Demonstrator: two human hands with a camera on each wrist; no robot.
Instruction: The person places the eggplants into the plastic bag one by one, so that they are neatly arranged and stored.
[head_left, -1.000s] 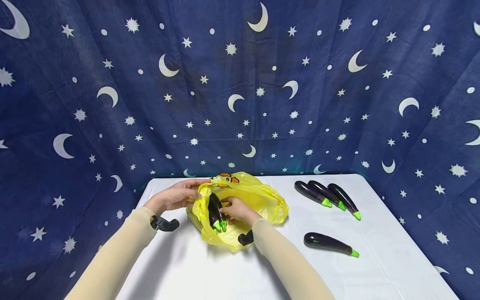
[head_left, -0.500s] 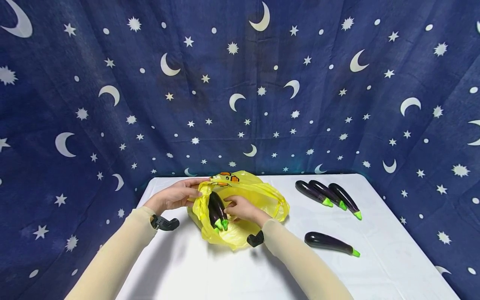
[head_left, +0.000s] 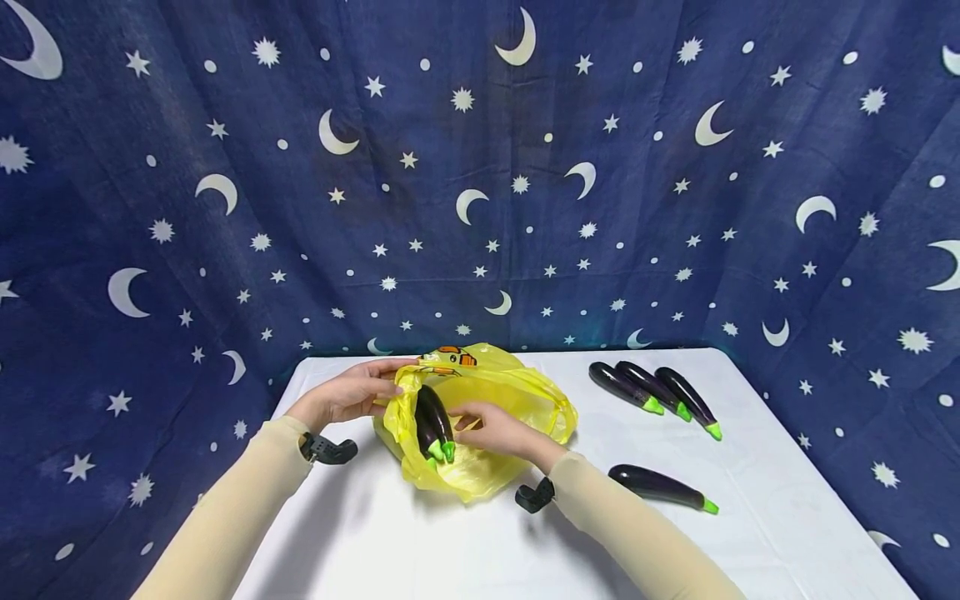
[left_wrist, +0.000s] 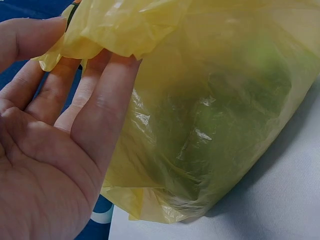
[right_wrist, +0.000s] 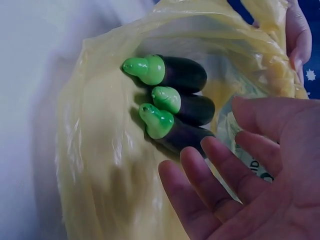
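A yellow plastic bag [head_left: 536,396] lies on the table with its mouth facing me. My left hand [head_left: 351,394] pinches the left side of the bag's rim between thumb and fingers. Inside the bag, three eggplants with green stem ends lie side by side, seen in the right wrist view: one eggplant [right_wrist: 185,75] at the top, a middle eggplant [right_wrist: 197,110] and a lower eggplant [right_wrist: 180,139]. My right hand [head_left: 495,430] is at the bag's mouth, just right of them, with its fingers extended and holding nothing.
Three eggplants lie together at the table's back right: a left one [head_left: 622,386], a middle one [head_left: 652,387] and a right one [head_left: 686,400]. Another eggplant [head_left: 656,485] lies nearer to me. A starry blue curtain [head_left: 480,208] hangs behind the white table [head_left: 420,550].
My right hand has let go of an eggplant in the bag and drawn back to the right. My left hand still holds the rim in the same place.
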